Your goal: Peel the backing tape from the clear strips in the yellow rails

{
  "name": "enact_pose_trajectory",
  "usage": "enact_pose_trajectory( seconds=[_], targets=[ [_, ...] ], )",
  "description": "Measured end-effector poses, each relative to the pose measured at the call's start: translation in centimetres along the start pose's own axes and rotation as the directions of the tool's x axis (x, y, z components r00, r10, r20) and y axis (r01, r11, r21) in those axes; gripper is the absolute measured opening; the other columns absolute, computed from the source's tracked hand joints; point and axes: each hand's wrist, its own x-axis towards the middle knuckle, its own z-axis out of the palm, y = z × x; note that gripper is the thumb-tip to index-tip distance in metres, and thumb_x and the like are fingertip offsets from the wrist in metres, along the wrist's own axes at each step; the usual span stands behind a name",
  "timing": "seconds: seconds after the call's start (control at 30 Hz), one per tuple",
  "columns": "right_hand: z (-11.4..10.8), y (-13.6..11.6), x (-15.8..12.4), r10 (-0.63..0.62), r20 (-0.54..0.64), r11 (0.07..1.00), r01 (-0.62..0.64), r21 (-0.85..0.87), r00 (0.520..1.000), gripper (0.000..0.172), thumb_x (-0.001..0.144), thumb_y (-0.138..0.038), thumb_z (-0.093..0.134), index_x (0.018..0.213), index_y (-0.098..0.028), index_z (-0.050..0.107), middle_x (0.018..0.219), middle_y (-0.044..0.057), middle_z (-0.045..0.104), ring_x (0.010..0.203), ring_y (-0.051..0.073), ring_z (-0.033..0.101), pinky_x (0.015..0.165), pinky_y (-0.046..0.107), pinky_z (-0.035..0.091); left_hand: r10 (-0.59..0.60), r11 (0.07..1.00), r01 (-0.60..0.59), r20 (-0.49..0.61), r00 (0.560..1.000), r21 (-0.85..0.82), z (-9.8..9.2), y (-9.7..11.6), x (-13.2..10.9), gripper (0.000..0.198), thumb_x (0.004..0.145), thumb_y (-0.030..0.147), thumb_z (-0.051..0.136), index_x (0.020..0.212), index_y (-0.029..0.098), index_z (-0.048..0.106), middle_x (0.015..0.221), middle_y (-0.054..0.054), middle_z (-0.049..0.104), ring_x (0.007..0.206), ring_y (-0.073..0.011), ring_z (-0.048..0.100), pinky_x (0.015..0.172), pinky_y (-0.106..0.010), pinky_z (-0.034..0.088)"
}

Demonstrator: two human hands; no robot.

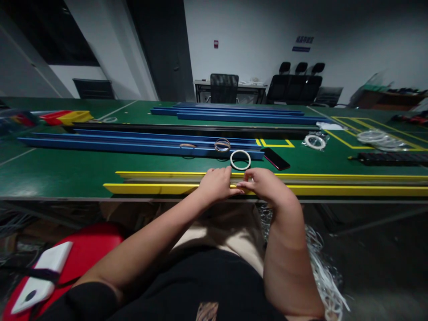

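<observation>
A long yellow channel [157, 189] lies along the near edge of the table, with a groove running down its length. My left hand [217, 183] rests over its middle, fingers curled down at the groove and thumb by the front wall. Just right of it, my right hand [264, 183] is bent at the wrist, its thumb and fingertips closed together above the channel. The two hands' fingertips nearly meet. What either hand holds is too small or hidden to make out. A white tape roll [240, 160] lies right behind my hands, beside a brownish tape roll [222, 145].
Blue channels [100, 145] and a long black bar [200, 129] lie farther back on the green table [67, 171]. A phone [276, 159] lies right of the white roll. Bagged rolls [314, 141] sit at right. A red stool [96, 240] stands below left.
</observation>
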Motion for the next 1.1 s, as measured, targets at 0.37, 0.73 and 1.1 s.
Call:
enact_pose_trajectory(
  seconds=[0.37,0.73,1.1],
  targets=[
    [0.3,1.2,-0.4,-0.082,-0.113,0.985,0.098,0.139,0.99,0.044,0.08,0.0,0.051,0.114,-0.021,0.067,0.107,0.006,0.074,0.094,0.018,0.065,0.08,0.026,0.046,0.027,0.997,-0.026,-0.022,0.999,0.068,-0.1,-1.8,-0.4,0.066,0.083,0.079,0.049,0.104,0.018,0.062,0.1,-0.012,0.073,0.096,-0.0309,0.069,0.08,-0.038,0.047],
    [0.0,-0.3,-0.3,-0.185,-0.126,0.975,0.198,0.097,0.975,0.011,0.089,-0.021,0.057,0.089,-0.019,0.069,0.092,0.005,0.066,0.089,0.018,0.06,0.082,0.028,0.044,-0.074,0.995,0.07,0.059,0.995,0.068,-2.2,-12.6,-6.7,0.079,0.077,0.08,0.057,0.128,0.019,0.061,0.125,-0.013,0.07,0.113,-0.0335,0.065,0.096,-0.041,0.048],
    [0.5,-1.4,0.4,-0.085,-0.228,0.91,0.168,0.379,0.97,0.013,0.089,-0.017,0.048,0.1,-0.022,0.054,0.097,0.004,0.069,0.072,0.013,0.063,0.068,0.025,0.046,-0.023,0.997,0.028,0.061,0.998,-0.077,-3.4,-10.9,-6.3,0.079,0.084,0.069,0.057,0.144,0.02,0.049,0.142,-0.012,0.06,0.127,-0.029,0.058,0.108,-0.039,0.044]
  ],
)
